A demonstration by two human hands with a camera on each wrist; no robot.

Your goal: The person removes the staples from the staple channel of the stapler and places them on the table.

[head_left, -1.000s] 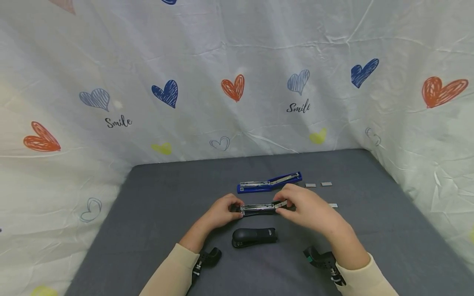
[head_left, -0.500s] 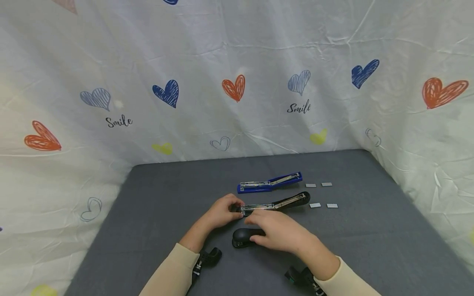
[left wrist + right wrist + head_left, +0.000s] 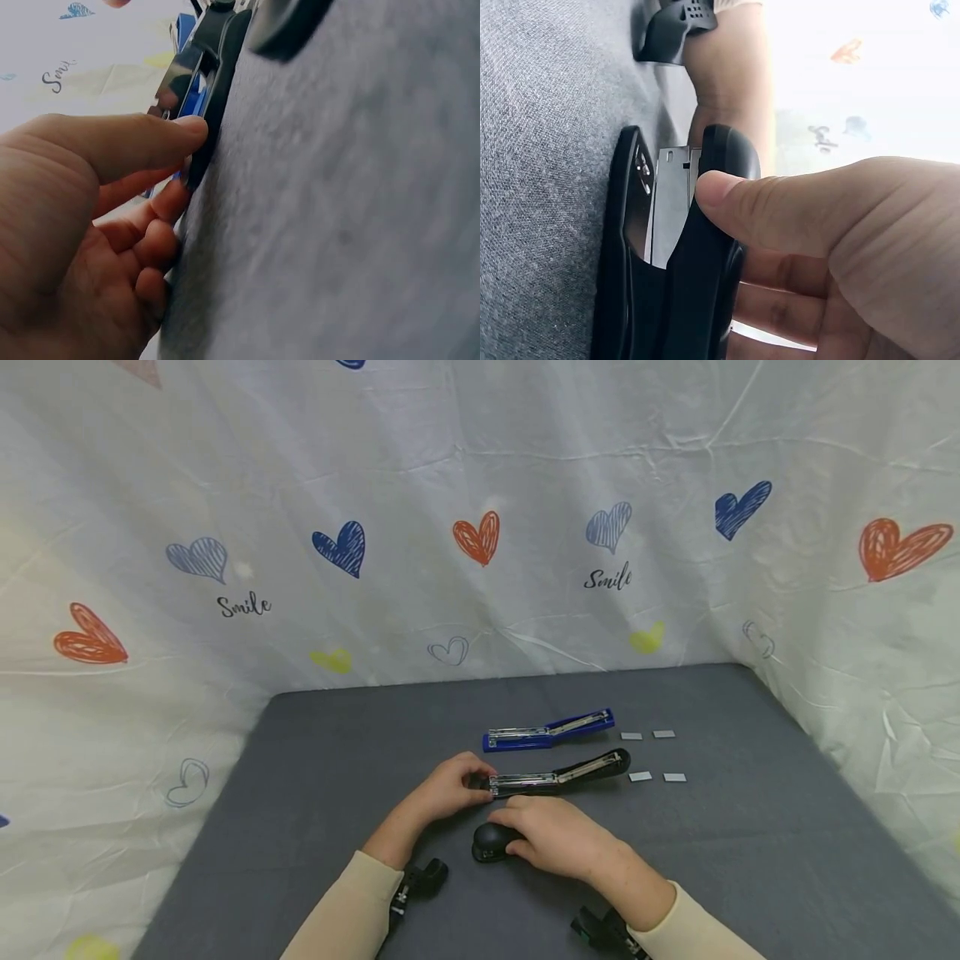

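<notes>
My left hand pinches the left end of a black stapler lying folded open, its metal staple channel showing. In the left wrist view the thumb and fingers close on the tip of that stapler's base. Nearer to me is a second black stapler, its top arm down over the base. My right hand grips it from above, hiding its right part. The right wrist view shows the thumb on this stapler's top arm, with a gap between arm and base at the front.
Behind lies a blue stapler, also folded open. Several small silver staple strips lie in two rows to the right of the open staplers. A white curtain with printed hearts closes off the grey table behind.
My right hand has let go of the open black stapler's raised arm, moved left and toward me, and taken hold of the nearer black stapler. The left hand stays in place.
</notes>
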